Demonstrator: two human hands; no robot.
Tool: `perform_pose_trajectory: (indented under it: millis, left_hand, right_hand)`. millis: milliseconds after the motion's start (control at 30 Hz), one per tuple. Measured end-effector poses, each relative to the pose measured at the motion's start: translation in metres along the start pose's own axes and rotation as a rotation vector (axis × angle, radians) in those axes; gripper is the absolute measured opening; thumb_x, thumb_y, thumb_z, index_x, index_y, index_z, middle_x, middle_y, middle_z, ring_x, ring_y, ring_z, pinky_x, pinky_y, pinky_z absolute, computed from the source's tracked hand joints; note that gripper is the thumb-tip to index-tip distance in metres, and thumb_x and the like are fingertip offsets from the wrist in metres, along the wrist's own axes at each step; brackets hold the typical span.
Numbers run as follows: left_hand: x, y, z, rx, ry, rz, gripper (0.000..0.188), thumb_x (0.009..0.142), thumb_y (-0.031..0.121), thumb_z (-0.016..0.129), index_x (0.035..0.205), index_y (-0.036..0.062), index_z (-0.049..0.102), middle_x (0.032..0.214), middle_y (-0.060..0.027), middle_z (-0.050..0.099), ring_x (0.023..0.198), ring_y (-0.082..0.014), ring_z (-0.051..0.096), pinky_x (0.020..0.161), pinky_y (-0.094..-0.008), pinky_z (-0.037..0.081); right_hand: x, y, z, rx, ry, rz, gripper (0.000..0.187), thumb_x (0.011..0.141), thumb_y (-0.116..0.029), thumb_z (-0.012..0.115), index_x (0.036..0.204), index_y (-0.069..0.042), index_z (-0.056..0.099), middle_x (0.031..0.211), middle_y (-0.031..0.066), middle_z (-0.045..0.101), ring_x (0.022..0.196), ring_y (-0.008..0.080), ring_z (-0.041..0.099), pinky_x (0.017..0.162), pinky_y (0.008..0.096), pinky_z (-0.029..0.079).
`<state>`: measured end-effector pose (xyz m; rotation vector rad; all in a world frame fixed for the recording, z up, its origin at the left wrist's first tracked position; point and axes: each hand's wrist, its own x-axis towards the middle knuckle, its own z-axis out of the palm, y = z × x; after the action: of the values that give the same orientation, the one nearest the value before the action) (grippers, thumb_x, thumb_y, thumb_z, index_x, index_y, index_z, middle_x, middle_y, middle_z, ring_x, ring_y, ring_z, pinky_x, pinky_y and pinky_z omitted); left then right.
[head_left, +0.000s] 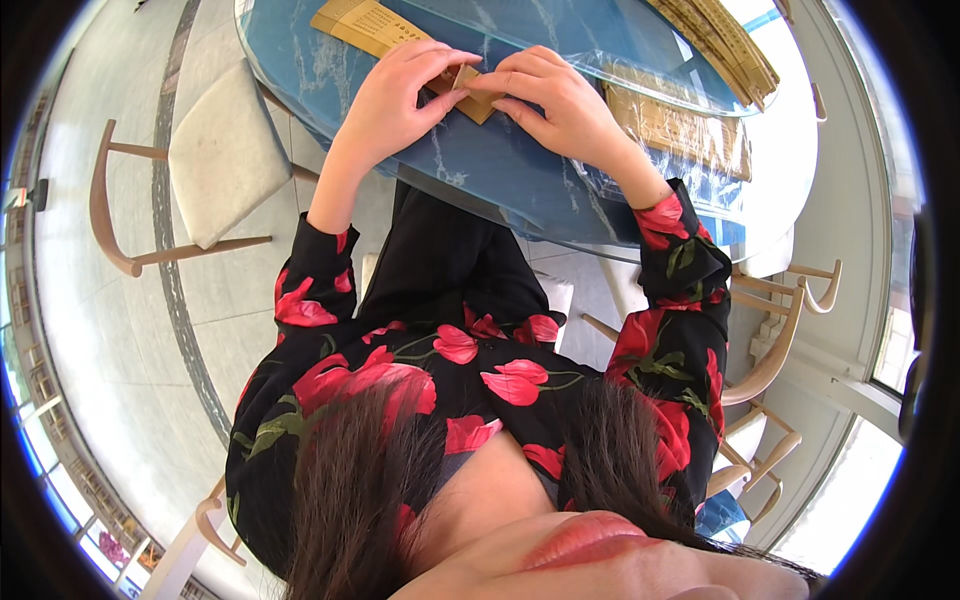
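Both hands meet over the near part of a blue marble-patterned table [330, 75]. Between them is a small brown cardboard box [478, 106], partly folded, its far side hidden by my fingers. My left hand [405, 95] pinches its left edge between thumb and fingers. From the right, my right hand [560, 105] grips the upper right flap, its fingertips almost touching those of the left. A flat brown cardboard piece with dark print [365, 24] lies just beyond my left hand.
A clear plastic-wrapped pack of flat cardboard [690, 132] lies right of my right hand. Farther back rests a stack of flat cardboard [722, 45]. A wooden chair with a pale seat [225, 155] stands left of the table; more wooden chairs [775, 345] are at the right.
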<state>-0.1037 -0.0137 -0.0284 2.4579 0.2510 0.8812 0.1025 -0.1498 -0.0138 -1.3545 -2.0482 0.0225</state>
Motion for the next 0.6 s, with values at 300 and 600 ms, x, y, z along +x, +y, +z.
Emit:
perform_pose_trajectory:
  millis: [300,600]
  left_hand:
    - [0.009,0.000,0.007,0.135,0.052,0.108,0.019,0.086,0.003,0.073,0.105,0.0063,0.074,0.107,-0.0060,0.069,0.104,-0.0275,0.063,0.093,-0.0376,0.051]
    - [0.026,0.009,0.011,0.134,0.145,0.134,0.019,0.086,0.009,0.076,0.104,0.0074,0.069,0.096,-0.0036,0.070,0.096,-0.0273,0.062,0.085,-0.0368,0.050]
  right_hand:
    - [0.007,-0.010,0.004,0.064,0.164,0.192,0.022,0.089,-0.016,0.074,0.110,-0.011,0.069,0.099,0.0058,0.069,0.102,0.0295,0.063,0.088,0.0401,0.052]
    - [0.000,-0.001,-0.002,0.192,0.274,0.305,0.007,0.092,-0.009,0.070,0.097,-0.003,0.071,0.091,0.0062,0.069,0.078,0.0204,0.065,0.071,0.0298,0.054]
